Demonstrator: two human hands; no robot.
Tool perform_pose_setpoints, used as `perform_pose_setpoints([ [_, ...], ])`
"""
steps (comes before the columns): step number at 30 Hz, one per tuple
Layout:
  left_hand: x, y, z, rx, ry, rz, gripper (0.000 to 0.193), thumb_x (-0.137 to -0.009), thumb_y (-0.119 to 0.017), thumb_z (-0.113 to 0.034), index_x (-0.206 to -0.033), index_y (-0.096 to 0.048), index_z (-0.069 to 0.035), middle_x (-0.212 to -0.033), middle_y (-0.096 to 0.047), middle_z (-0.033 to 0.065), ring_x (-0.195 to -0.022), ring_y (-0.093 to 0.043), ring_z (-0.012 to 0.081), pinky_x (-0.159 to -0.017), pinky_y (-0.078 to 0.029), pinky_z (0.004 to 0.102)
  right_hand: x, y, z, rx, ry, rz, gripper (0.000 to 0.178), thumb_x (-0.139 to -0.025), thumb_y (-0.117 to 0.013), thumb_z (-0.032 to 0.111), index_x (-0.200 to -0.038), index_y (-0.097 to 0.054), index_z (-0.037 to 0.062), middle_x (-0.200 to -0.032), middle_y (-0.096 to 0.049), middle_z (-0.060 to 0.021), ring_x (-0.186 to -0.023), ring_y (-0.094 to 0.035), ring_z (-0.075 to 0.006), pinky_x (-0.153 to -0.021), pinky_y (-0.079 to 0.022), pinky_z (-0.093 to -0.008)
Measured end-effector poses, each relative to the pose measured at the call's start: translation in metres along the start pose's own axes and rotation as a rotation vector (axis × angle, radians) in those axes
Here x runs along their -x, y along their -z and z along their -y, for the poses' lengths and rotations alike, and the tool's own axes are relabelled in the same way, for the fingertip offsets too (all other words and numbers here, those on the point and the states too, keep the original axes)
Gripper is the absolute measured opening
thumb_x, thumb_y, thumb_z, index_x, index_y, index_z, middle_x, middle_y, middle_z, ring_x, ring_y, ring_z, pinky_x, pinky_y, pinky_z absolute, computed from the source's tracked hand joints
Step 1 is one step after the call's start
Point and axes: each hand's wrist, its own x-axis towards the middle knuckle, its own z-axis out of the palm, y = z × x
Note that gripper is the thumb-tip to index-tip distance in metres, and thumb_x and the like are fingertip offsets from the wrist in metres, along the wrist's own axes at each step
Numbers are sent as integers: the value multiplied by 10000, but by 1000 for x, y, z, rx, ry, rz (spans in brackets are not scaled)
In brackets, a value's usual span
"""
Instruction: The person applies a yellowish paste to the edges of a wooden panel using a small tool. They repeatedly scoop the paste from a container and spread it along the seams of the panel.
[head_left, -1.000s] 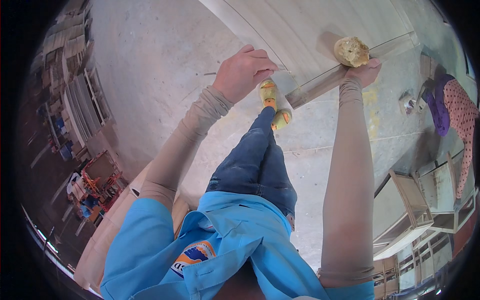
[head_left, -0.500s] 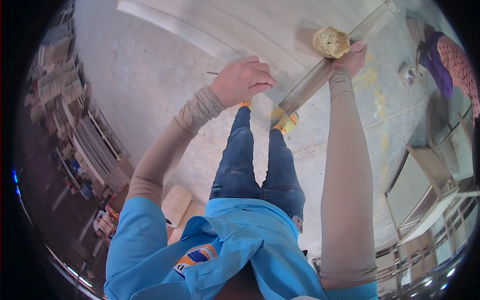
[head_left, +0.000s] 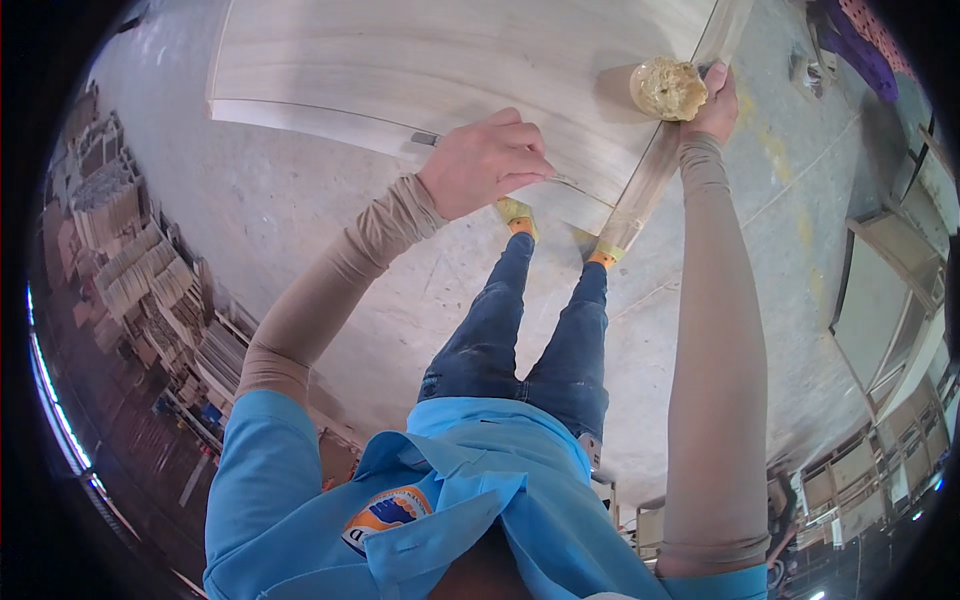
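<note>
My left hand point(head_left: 488, 165) is closed in a pinch on a thin tool, likely a small spatula. The tool's flat grey end point(head_left: 425, 138) sticks out on the hand's left; a narrow tip point(head_left: 565, 182) shows beyond the fingers on the right. Beneath lies a pale wooden panel point(head_left: 460, 70). My right hand point(head_left: 712, 108) is closed around the side of a cup of yellowish, lumpy paste point(head_left: 668, 90), over the panel's right edge. Most of its fingers are hidden behind the cup. A dark bit shows beside the thumb.
Along the panel's right side runs a wooden strip point(head_left: 655, 165). My yellow shoes point(head_left: 605, 252) stand at its near edge on the concrete floor point(head_left: 720, 270). Stacked wood pieces point(head_left: 150, 270) fill the left, wooden frames point(head_left: 890, 300) the right. Purple and spotted cloth point(head_left: 860, 45) shows at top right.
The view has shifted, with more of the panel in sight. The tool's flat end now shows its broad face instead of its thin edge. Both hands keep their holds; the cup stays beside my right thumb.
</note>
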Motion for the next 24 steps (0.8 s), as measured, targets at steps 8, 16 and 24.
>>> perform_pose_setpoints([
  [8,4,-8,7,-104,-146,-53,228,-715,-749,-68,-936,-751,-122,-897,-633,-19,-825,-571,183,-662,-516,295,-12,-1,-22,-42,26,-3,544,-1005,-419,476,-1173,-619,-1,-1009,-682,-134,-921,-613,-240,-885,-465,-339],
  [16,7,5,22,-54,-81,-131,237,-731,-752,-84,-962,-742,-139,-907,-622,-23,-836,-556,180,-686,-512,293,-18,-2,-33,-101,14,1,557,-1001,-416,490,-1166,-623,0,-1005,-688,-129,-927,-618,-230,-884,-466,-336],
  [24,14,15,24,-22,-60,-128,247,-753,-730,-50,-987,-742,-127,-936,-613,0,-850,-547,195,-723,-511,294,1,1,0,8,56,-46,506,-997,-385,415,-1145,-619,-9,-1030,-669,-244,-965,-625,-406,-866,-464,-434],
])
